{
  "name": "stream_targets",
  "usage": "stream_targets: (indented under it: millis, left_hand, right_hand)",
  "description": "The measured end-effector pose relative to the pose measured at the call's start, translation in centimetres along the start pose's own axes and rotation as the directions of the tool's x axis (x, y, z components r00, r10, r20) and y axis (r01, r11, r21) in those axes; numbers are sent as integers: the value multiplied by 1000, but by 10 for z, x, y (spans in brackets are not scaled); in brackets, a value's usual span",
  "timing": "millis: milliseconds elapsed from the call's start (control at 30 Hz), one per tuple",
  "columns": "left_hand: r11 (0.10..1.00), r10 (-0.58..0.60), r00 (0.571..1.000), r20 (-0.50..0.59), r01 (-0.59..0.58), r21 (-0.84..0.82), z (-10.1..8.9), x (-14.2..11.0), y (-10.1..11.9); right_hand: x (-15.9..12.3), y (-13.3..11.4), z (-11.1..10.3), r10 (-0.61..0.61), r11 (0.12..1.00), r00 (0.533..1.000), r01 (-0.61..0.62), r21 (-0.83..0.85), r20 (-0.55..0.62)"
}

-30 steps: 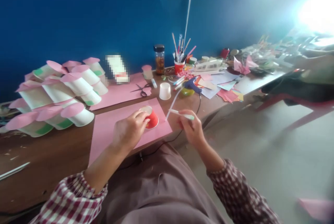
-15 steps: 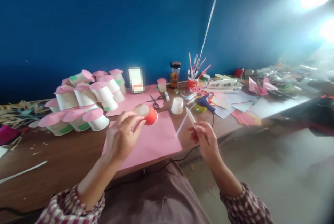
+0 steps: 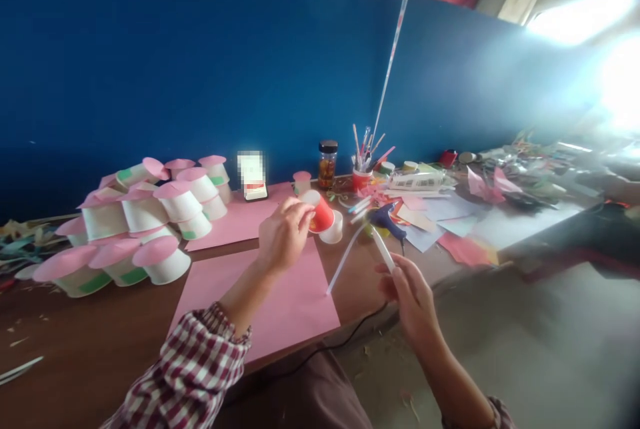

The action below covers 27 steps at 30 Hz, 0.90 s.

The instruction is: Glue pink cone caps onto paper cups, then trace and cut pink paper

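Two hands: both grasping; the left hand (image 3: pixel 284 237) has the red cup (image 3: pixel 323 215) by one end, the right hand (image 3: pixel 413 295) pinches a slim white stick (image 3: pixel 383 249).
Red cup: tilted in the left fingers, in front of a white cup (image 3: pixel 333 233); whether they touch, I can't tell.
Pink sheet (image 3: pixel 280 302): flat on the worktop (image 3: pixel 117 342), below the left hand.
Blue glue gun (image 3: pixel 388 219): lying near the stick's far end.
Pink-topped cups (image 3: pixel 145 212): piled up at left, near a phone (image 3: pixel 253 182).
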State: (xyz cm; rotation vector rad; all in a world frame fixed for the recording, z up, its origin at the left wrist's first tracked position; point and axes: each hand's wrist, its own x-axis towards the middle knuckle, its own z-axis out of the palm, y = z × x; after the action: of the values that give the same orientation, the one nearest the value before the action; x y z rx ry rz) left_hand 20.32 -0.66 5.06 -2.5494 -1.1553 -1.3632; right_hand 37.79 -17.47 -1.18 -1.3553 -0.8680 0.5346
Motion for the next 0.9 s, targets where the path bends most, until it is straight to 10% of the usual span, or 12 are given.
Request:
stream_targets:
  millis: [233,667,900]
  left_hand:
    - [996,-59,998,29,57,64,24,35,-7]
    - [994,-87,870,486,43,100,107,85,-5]
    - [995,-101,867,489,81,61,98,69,-3]
  right_hand:
    - [-2,-1,-5,-22,1000,999,22,2,25]
    - [7,0,-17,57,997,998,-54,63,-37]
    - [10,3,-7,290,925,956,-269,267,-40]
